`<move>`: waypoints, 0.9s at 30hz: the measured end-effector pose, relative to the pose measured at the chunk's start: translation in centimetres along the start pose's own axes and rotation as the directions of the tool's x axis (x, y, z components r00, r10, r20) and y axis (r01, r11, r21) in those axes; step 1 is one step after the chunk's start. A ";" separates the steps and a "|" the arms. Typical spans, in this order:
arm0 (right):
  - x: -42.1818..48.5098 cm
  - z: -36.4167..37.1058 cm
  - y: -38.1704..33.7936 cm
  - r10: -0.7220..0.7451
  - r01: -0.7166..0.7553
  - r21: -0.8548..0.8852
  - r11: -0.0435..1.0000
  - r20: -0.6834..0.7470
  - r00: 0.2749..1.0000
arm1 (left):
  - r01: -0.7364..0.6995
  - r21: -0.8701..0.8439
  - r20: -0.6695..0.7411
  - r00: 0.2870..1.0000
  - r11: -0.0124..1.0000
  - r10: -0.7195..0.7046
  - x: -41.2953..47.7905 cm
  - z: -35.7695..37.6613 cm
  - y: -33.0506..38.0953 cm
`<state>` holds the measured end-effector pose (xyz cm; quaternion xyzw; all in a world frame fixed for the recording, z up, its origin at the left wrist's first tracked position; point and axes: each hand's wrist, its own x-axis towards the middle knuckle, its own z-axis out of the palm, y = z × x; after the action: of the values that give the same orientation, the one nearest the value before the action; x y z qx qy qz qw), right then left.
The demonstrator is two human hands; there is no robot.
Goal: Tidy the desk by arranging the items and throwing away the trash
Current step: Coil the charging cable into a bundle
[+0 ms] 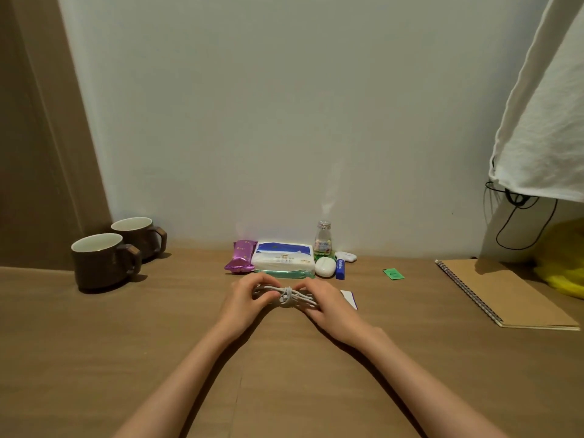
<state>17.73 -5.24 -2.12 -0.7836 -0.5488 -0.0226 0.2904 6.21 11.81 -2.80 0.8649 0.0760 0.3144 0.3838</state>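
Item: coiled white cable (286,295), bound at its middle, at the centre of the desk (126,343). Left hand (245,298): grip pinching the coil's left end. Right hand (322,303): fingers curled round its right end. Back edge, against the wall, just beyond the hands: purple packet (241,257), tissue pack (284,257), small bottle (323,238), white case (325,267), blue tube (340,268), close-set. Right side: paper slip (350,298) just beside the right hand; green sachet (393,274) farther off; spiral notebook (505,292) near the right edge. Left side: two brown mugs (101,263), a broad stretch of desk between them and the hands.
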 end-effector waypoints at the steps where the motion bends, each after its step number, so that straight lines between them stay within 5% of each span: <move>1: 0.2 0.2 0.2 0.010 -0.010 0.021 1.000 0.000 1.000 | -0.008 0.024 -0.030 1.000 1.000 0.009 0.3 0.1 -0.4; 8: 1.6 1.3 1.0 0.056 -0.051 0.045 0.998 -0.101 0.993 | -0.045 0.271 -0.115 0.990 0.962 0.078 2.1 0.4 -1.9; 14: 3.7 2.2 2.0 0.093 -0.111 -0.064 0.992 -0.232 0.968 | -0.163 0.569 -0.108 0.957 0.806 0.270 3.5 0.7 -3.1; 22: 5.1 2.3 2.0 0.139 -0.174 -0.114 0.978 -0.265 0.954 | -0.156 0.686 -0.052 0.964 0.711 0.262 4.4 1.0 -3.1; 27: 4.6 2.3 2.0 0.128 -0.164 -0.111 0.980 -0.279 0.952 | -0.124 0.625 -0.077 0.973 0.770 0.219 3.5 1.0 -3.2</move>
<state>20.70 -0.69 -3.23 -0.8292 -0.4416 -0.1444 0.3106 9.93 14.73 -3.82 0.9207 0.1226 0.3680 0.0436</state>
